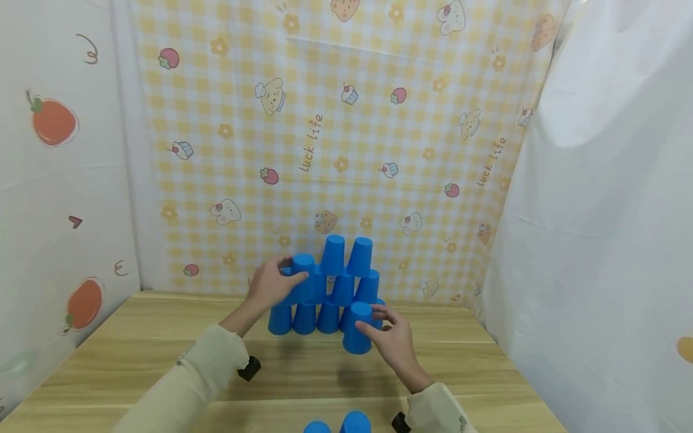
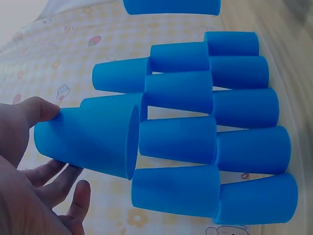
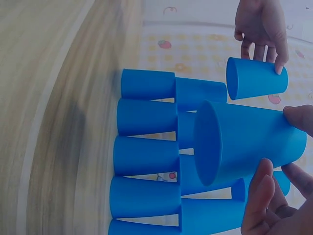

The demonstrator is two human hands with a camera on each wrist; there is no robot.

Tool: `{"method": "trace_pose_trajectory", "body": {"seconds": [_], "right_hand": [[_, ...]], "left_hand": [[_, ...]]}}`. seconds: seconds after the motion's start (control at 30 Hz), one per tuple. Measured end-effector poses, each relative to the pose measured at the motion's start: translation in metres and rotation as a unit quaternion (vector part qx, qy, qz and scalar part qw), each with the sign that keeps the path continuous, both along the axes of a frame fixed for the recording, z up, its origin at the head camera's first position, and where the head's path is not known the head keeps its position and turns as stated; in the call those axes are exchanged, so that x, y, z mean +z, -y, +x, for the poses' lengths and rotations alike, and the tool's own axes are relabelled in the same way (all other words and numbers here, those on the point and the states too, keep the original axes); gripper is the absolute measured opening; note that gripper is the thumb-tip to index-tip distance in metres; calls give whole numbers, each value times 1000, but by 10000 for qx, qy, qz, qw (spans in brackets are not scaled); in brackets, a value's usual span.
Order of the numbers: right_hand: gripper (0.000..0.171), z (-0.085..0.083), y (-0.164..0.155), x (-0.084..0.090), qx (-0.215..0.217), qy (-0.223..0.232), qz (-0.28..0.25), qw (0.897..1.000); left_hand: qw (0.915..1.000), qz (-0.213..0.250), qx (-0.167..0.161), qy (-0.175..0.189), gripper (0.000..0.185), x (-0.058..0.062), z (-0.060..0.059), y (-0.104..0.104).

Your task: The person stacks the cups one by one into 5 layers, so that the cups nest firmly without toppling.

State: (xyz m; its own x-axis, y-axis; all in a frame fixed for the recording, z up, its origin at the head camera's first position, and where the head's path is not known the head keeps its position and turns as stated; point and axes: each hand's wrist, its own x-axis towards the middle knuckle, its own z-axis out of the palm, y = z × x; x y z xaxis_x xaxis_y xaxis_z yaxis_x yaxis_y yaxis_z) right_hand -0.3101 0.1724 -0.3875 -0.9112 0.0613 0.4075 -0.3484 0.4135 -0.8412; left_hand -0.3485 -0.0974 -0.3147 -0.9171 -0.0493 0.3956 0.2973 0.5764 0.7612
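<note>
2 hands at work on 1 stack of blue plastic cups, all mouth-down, on a wooden desk (image 1: 135, 355).

Item 1 — cup pyramid (image 1: 330, 294): stands at the far edge of the desk, just in front of the yellow checked backdrop (image 1: 335, 138). Bottom row on the desk, a row above it, then 2 cups at the top; exact count per row is partly hidden by the hands.

Item 2 — left hand (image 1: 271, 282): grip closed around 1 blue cup (image 1: 303, 279), thumb on one side and fingers on the other, at the left flank of the pyramid, level with its upper rows. In the left wrist view the held cup's (image 2: 88, 142) open mouth faces the stack and sits just beside the neighbouring cups; whether it touches them cannot be told.

Item 3 — right hand (image 1: 392, 343): grip wrapped round a second blue cup (image 1: 357, 328), fingertips on its side wall, at the right front of the pyramid's base. The right wrist view shows this cup (image 3: 244, 142) lifted off the desk, its open mouth turned towards the wood, in front of the stacked rows.

Item 4 — 2 spare cups (image 1: 341, 424): side by side at the near edge of the desk, well apart from the pyramid.

Item 5 — surroundings: cream sleeves on both arms — a fruit-print sheet (image 1: 59, 180) to the left, a plain white sheet (image 1: 601, 210) to the right.
</note>
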Motion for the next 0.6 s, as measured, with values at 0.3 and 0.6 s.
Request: {"method": "trace_pose_trajectory", "body": {"seconds": [0.3, 0.6], "right_hand": [[52, 1, 5, 9, 37, -21, -55, 10000], [53, 1, 11, 18, 216, 15, -163, 9996]], "left_hand": [[9999, -37, 41, 99, 63, 17, -15, 3], [9994, -59, 228, 245, 60, 26, -23, 1]]}}
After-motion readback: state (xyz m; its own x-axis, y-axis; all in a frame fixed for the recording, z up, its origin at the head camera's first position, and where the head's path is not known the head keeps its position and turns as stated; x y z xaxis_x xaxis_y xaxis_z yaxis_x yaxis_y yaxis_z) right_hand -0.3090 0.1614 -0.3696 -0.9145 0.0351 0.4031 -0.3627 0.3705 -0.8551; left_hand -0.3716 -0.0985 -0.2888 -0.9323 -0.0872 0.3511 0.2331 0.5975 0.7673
